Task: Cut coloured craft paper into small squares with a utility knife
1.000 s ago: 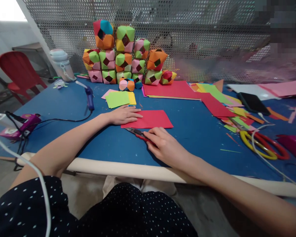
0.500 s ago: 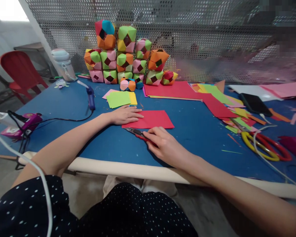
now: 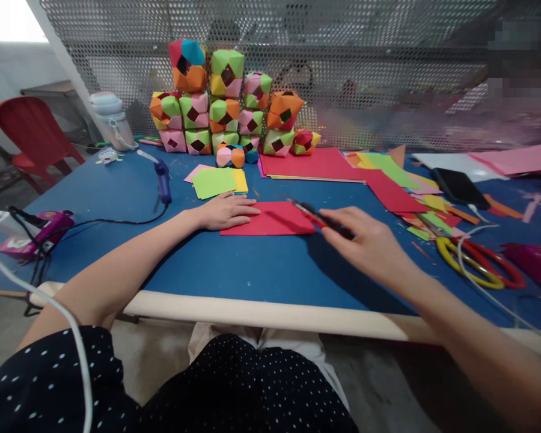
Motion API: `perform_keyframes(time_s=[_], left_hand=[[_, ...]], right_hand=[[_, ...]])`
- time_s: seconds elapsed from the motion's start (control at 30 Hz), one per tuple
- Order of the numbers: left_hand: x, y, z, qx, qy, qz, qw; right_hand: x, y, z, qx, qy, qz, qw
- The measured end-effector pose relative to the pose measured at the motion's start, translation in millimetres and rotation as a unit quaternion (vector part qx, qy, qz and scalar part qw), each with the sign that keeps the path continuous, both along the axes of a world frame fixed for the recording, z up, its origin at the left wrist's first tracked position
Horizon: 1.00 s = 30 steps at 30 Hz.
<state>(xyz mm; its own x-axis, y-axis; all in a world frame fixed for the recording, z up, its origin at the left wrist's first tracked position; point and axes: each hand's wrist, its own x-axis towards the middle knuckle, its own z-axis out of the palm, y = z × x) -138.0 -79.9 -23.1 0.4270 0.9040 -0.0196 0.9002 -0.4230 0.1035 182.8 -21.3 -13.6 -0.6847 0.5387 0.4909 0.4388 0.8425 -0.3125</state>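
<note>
My left hand (image 3: 228,211) lies flat and open on the left end of a red paper sheet (image 3: 270,218) on the blue table (image 3: 252,264). My right hand (image 3: 369,243) is raised to the right of the sheet. It grips a small red-handled cutter (image 3: 318,218) whose dark tip points left over the sheet's right corner. The hand and tool are a little smeared by motion.
Stacked coloured paper cubes (image 3: 228,102) stand at the back. Green and yellow squares (image 3: 216,180) lie behind my left hand. Loose coloured sheets (image 3: 383,171), a phone (image 3: 460,187) and yellow-and-red scissors (image 3: 478,267) are at the right. A glue gun (image 3: 163,180) and cables lie left.
My right hand has lifted the cutter from the sheet's near edge and swung it up and to the right. The left hand has stayed on the paper.
</note>
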Motion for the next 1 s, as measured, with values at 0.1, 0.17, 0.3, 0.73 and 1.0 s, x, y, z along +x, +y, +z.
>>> perform_keyframes(time_s=[0.1,0.17,0.3,0.73,1.0], left_hand=[[1,-1,2.1,0.044,0.002,-0.011,0.999],[1,-2,4.0,0.074,0.004,-0.024,0.997],[1,-2,9.6,0.081,0.017,-0.031,0.996],[21,-26,31.4,0.013,0.059,0.051,0.997],[18,-28,22.3,0.049,0.039,0.058,0.996]], right_hand=[[22,49,-12.6,0.042,-0.049,-0.102,0.993],[32,73,-23.1,0.051,-0.084,-0.135,0.986],[35,91,-29.9,0.048,-0.106,-0.135,0.984],[-42,61,-2.0,-0.128,-0.109,0.066,0.984],[-54,72,-23.2,-0.272,0.087,0.058,0.957]])
